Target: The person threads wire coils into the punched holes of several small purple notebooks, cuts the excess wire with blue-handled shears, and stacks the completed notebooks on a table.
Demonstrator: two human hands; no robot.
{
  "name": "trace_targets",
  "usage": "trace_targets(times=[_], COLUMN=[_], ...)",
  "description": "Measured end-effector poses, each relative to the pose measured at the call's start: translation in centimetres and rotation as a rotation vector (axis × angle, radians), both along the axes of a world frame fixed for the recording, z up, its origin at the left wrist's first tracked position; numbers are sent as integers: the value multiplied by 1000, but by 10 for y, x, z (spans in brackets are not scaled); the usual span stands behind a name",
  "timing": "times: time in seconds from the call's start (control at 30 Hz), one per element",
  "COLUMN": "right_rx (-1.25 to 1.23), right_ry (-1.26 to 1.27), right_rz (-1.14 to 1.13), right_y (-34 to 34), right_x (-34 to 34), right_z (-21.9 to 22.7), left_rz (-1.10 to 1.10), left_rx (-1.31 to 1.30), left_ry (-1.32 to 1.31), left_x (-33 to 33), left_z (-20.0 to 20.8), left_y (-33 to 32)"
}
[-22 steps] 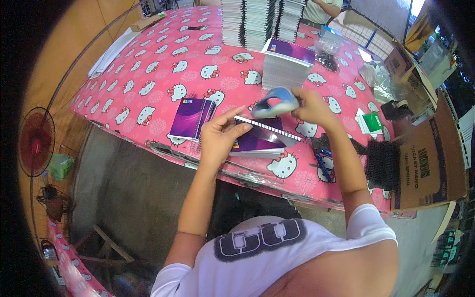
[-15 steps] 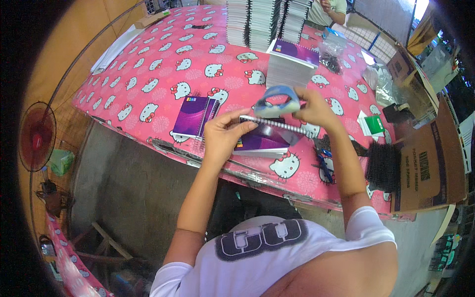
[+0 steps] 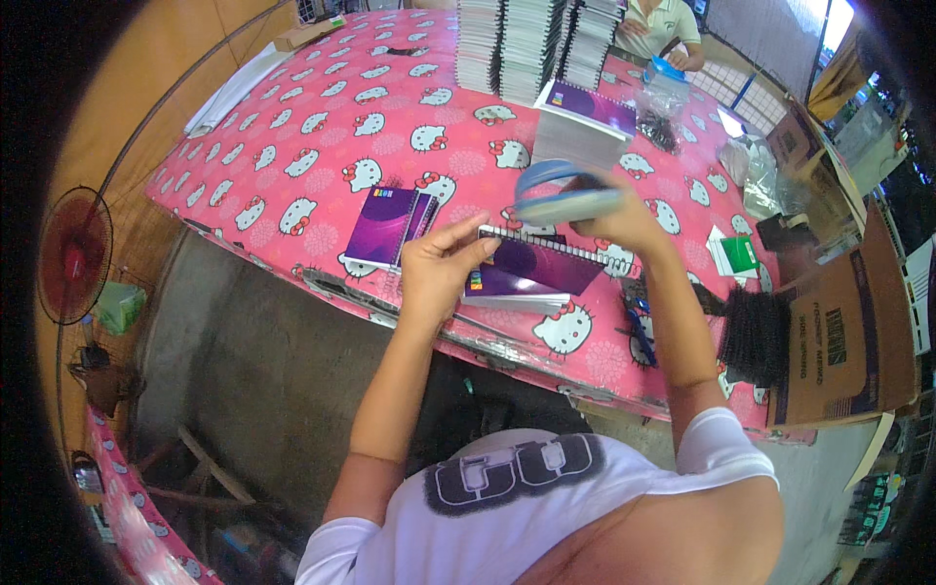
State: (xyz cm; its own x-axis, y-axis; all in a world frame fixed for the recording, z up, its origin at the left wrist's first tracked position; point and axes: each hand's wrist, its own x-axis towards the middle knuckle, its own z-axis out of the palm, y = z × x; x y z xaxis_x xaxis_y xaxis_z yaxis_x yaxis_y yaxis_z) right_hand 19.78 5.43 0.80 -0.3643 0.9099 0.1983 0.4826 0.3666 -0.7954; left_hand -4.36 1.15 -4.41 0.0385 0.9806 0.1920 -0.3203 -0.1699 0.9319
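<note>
Covering the table (image 3: 322, 127) is a pink cloth printed with white cartoon cats; stacks of notebooks (image 3: 531, 44) stand at its far end. Near the front edge lies a purple spiral notebook (image 3: 531, 273). The left hand (image 3: 439, 273) pinches the left end of its wire binding, fingers closed on it. The right hand (image 3: 624, 214) grips a blue-handled tool (image 3: 565, 195) just above the binding, fingers wrapped shut. Beside it lies a second purple notebook (image 3: 390, 226).
</note>
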Motion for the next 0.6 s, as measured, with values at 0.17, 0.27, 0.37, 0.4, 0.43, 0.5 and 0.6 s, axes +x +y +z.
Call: trace_targets(times=[0.17, 0.27, 0.37, 0.4, 0.43, 0.5, 0.6], right_rx=[-55, -3, -29, -18, -7, 29, 144], right_ry=[21, 96, -30, -93, -154, -343, -505], right_rz=[56, 18, -122, -280, -433, -598, -670], right_y=[3, -8, 5, 5, 1, -11, -36], right_x=[0, -11, 18, 33, 45, 62, 83], right_z=[-5, -1, -26, -40, -53, -60, -68], left_rz=[6, 23, -19, -51, -78, -117, -139], left_rx=[32, -33, -9, -15, -22, -8, 16], left_ry=[-17, 11, -41, -74, -104, -118, -73], left_x=[2, -3, 1, 1, 0, -2, -1], left_z=[2, -4, -3, -1, -1, 1, -3], left_y=[-1, -7, -4, -4, -4, -1, 1])
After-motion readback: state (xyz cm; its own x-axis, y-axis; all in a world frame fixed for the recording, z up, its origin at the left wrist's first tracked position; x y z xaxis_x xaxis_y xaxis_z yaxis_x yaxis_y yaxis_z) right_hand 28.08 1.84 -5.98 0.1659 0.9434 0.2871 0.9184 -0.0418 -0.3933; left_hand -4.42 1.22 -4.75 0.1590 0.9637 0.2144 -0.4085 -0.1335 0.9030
